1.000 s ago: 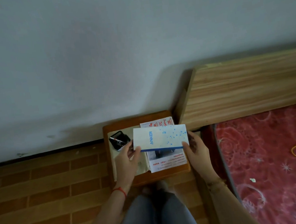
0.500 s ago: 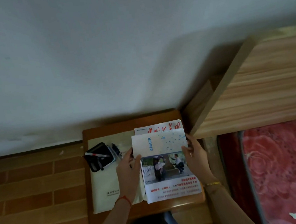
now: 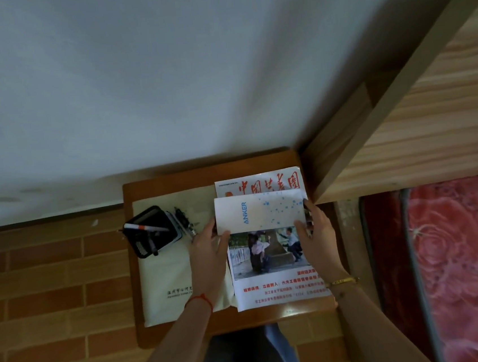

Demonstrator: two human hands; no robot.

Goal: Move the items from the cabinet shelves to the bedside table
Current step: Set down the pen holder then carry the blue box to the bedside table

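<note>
- Closest to the camera were the person's legs in blue jeans [image 3: 250, 359], standing on a floor [image 3: 51, 289] of brown brick-like tiles.
- Two bare arms reached forward over the small brown wooden worktop [image 3: 167, 185].
- The left hand [image 3: 208, 254] had a red string at the wrist. Its fingers [image 3: 211, 226] were curled round the left end of the white box [image 3: 260, 215], pinching it.
- The right hand [image 3: 317, 237] had a gold bracelet at the wrist. Its fingers [image 3: 306, 206] gripped the right end of the same box.
- The white box had blue letters and blue dots on it. It was low over the newspaper [image 3: 272, 254]; I could not tell if it touched it.
- The newspaper lay flat on the right side of the worktop, with a photo in the middle and big red letters at the far end.
- A cream cloth bag [image 3: 165, 277] lay flat on the left side of the worktop, and the newspaper's edge lay over it.
- A black mesh pen holder [image 3: 152, 234] lay on its side on the far part of the bag, with a white and red pen [image 3: 145, 227] across it.
- Just right of the worktop stood the light wooden headboard [image 3: 433, 131] of a bed with a red flowery cover [image 3: 470, 259].
- Farthest away was a plain pale wall [image 3: 161, 71] with a dark strip at the bottom.
</note>
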